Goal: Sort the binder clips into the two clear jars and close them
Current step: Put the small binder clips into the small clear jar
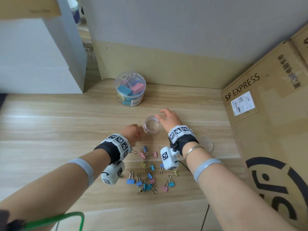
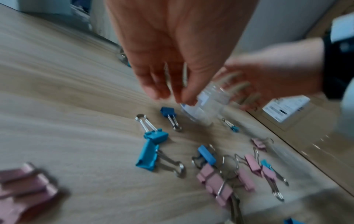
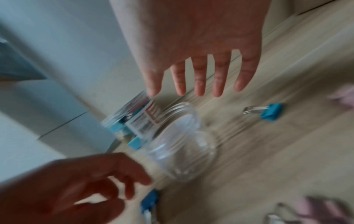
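A small clear jar [image 1: 152, 125] [image 2: 208, 104] [image 3: 182, 148] stands open on the wooden floor. My right hand [image 1: 164, 116] [image 3: 191, 91] hovers over its far rim with straight, spread fingers and holds nothing. Just left of the jar, my left hand [image 1: 135, 130] [image 2: 172, 97] pinches the wire handles of a small binder clip [image 2: 176, 77]; the clip's body is hidden by the fingers. Several small blue, pink and yellow clips [image 1: 146, 172] [image 2: 151, 148] lie scattered between my wrists. A larger clear jar [image 1: 130, 89] [image 3: 138, 119] of big clips stands lidded by the wall.
A clear round lid [image 1: 206, 143] lies flat right of my right wrist. A big cardboard box [image 1: 270, 114] borders the right side, a white cabinet [image 1: 41, 60] the left. A green wire frame [image 1: 66, 217] sits at the lower left corner.
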{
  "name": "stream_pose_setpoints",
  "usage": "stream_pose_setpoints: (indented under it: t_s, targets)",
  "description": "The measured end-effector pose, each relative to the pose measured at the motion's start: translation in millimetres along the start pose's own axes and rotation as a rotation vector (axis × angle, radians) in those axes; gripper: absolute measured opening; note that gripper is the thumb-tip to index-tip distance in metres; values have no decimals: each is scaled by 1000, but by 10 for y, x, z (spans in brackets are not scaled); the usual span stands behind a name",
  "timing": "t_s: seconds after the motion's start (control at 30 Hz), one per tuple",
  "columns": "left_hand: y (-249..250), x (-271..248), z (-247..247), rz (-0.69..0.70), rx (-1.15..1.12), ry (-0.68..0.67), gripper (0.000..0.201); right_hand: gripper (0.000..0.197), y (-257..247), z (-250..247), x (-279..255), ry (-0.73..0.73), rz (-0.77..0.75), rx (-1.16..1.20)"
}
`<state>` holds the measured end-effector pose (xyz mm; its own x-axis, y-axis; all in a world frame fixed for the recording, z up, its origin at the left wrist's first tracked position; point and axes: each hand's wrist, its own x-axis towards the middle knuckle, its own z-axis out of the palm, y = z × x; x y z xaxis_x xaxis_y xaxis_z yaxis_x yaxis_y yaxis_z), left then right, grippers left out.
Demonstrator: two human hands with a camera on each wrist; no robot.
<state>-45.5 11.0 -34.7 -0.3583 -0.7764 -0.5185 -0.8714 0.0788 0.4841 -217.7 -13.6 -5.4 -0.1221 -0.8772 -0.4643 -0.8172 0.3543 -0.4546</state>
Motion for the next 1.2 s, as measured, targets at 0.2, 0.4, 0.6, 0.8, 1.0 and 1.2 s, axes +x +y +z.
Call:
stream_pose_setpoints:
  t_s: [0.2, 0.4, 0.6, 0.8, 1.0, 1.2]
  targets:
    - [9, -38, 144, -160, 67, -14, 41, 41, 461, 30, -123, -83, 280, -231]
    - [204, -104, 250, -42, 1, -140, 44, 23, 377, 215, -329, -157, 179, -130]
    - [199, -242, 346, 62, 329, -179, 78, 88, 615, 161, -472, -265, 256, -137]
    - [191, -285, 467, 75, 374, -136, 74, 116, 595, 432, -672, -355, 141, -246]
    - [277, -246, 502, 91, 276, -84, 60, 85, 442, 632, -661, -265, -31, -253]
    - [303, -206, 517, 101, 354, -86, 51, 40, 385, 623, -646, -192, -142, -202]
